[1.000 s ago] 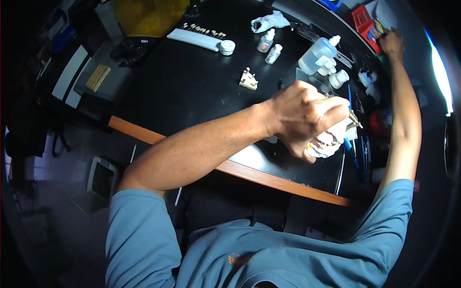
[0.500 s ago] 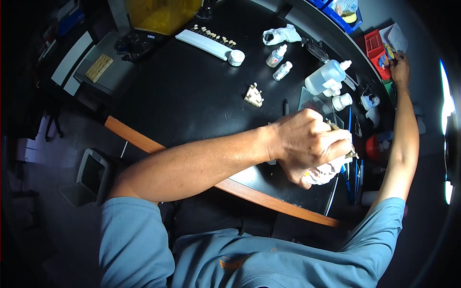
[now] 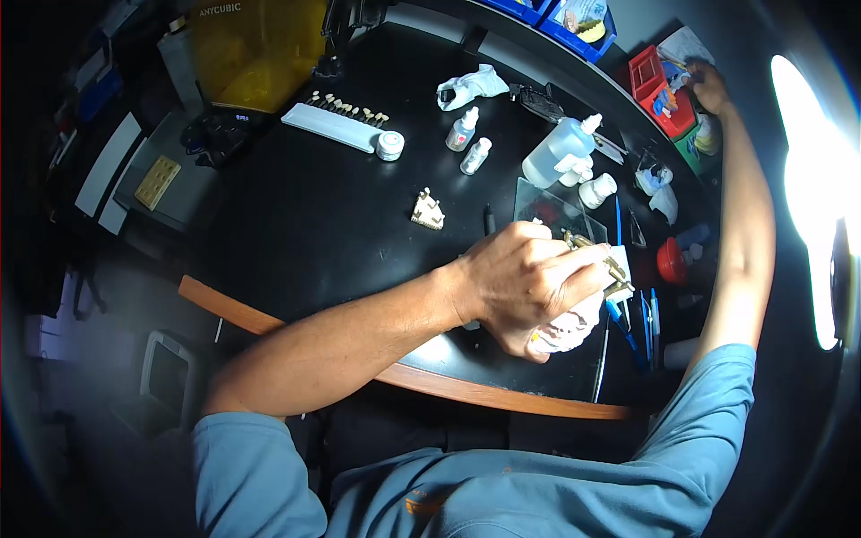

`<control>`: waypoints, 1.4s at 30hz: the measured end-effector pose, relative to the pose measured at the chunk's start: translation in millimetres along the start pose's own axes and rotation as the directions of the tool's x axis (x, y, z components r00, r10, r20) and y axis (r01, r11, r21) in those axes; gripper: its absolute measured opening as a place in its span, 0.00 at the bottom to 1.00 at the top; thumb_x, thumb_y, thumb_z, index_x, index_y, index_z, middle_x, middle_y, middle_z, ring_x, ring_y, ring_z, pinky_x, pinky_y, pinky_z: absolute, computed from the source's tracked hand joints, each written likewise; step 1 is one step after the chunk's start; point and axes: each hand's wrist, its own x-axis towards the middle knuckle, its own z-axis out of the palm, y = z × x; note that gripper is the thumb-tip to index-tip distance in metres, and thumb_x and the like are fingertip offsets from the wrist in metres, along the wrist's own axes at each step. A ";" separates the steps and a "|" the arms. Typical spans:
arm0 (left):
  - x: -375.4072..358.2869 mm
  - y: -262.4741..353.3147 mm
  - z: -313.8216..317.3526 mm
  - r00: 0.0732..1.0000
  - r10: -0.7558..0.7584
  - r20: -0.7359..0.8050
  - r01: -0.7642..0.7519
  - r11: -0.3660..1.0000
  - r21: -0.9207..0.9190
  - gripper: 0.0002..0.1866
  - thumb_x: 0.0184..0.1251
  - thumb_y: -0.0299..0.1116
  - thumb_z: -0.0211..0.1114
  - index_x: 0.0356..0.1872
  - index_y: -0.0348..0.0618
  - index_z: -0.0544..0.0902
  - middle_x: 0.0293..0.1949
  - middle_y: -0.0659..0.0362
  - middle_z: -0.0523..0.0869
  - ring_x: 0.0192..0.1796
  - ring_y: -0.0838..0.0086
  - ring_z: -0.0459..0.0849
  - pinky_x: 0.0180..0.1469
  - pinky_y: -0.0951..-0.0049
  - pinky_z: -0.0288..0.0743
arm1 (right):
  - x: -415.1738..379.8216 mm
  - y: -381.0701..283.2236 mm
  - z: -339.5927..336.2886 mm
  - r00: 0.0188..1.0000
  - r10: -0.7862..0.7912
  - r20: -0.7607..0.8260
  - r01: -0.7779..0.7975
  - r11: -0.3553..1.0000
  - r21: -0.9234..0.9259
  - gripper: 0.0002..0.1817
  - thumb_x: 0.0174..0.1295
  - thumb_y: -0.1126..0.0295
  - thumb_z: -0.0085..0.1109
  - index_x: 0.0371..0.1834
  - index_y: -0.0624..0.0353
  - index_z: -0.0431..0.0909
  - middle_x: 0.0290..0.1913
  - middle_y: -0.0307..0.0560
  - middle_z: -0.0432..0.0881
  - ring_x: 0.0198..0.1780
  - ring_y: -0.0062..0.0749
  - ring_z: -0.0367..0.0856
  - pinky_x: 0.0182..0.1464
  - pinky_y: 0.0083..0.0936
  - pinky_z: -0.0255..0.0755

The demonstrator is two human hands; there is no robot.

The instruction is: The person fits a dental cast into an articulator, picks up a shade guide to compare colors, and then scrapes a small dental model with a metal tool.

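My left hand (image 3: 536, 285) is closed around a dental articulator with brass-coloured metal parts (image 3: 617, 278) and a pinkish-white plaster base (image 3: 569, 330), held above the near right part of the desk. My fingers cover much of it. My right arm stretches far out to the right, and my right hand (image 3: 711, 90) is by the red open bin (image 3: 646, 76) and a pale sheet (image 3: 683, 47); its fingertips are too small and dim to read. A cream dental model (image 3: 428, 210) with upright pegs rests on the black desk, left of my left hand.
A glass slab (image 3: 534, 202) lies beyond my left hand. Behind it stand a large clear bottle (image 3: 556, 154) and small bottles (image 3: 462, 130). A shade-tab holder (image 3: 332, 127) and white jar (image 3: 390, 145) sit farther left. Blue-handled tools (image 3: 650, 327) lie at right.
The view has shifted, so the desk items appear farther left. My right hand has moved from over the red bin's contents to its back edge near the sheet. My left hand still holds the articulator.
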 end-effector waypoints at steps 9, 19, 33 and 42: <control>-0.5 1.3 1.7 1.000 -0.004 0.013 0.004 1.000 0.000 0.43 0.32 0.56 0.83 0.50 0.38 0.82 0.53 0.45 0.89 0.37 0.64 0.93 0.38 0.65 0.85 | -5.8 -5.0 -14.0 0.971 0.204 0.122 -0.224 0.958 0.181 0.24 0.75 0.58 0.59 0.67 0.62 0.81 0.67 0.55 0.84 0.73 0.42 0.77 0.76 0.34 0.66; -0.2 1.3 1.2 1.000 -0.002 -0.010 0.002 1.000 -0.006 0.43 0.32 0.56 0.83 0.51 0.38 0.82 0.53 0.45 0.89 0.38 0.63 0.93 0.39 0.65 0.85 | -5.8 -32.5 -15.0 0.938 0.338 0.079 -0.347 0.904 0.250 0.30 0.77 0.50 0.49 0.66 0.65 0.81 0.71 0.62 0.80 0.75 0.48 0.75 0.77 0.37 0.64; 3.1 4.0 -7.4 0.999 -0.006 0.048 0.006 1.000 -0.004 0.44 0.31 0.51 0.83 0.53 0.32 0.82 0.57 0.44 0.90 0.39 0.62 0.93 0.45 0.66 0.87 | -66.8 -35.9 -23.9 0.921 0.229 -0.316 -0.119 0.936 0.331 0.30 0.81 0.52 0.42 0.63 0.69 0.81 0.68 0.64 0.82 0.70 0.53 0.80 0.72 0.40 0.69; 2.1 -12.2 -4.9 0.999 0.004 -0.039 -0.001 0.998 0.058 0.44 0.31 0.49 0.82 0.54 0.31 0.81 0.54 0.48 0.91 0.37 0.60 0.93 0.37 0.68 0.86 | -332.8 -256.9 -67.2 0.874 0.117 -0.471 0.220 0.769 0.600 0.14 0.80 0.67 0.49 0.54 0.69 0.78 0.62 0.53 0.80 0.50 0.27 0.78 0.55 0.27 0.74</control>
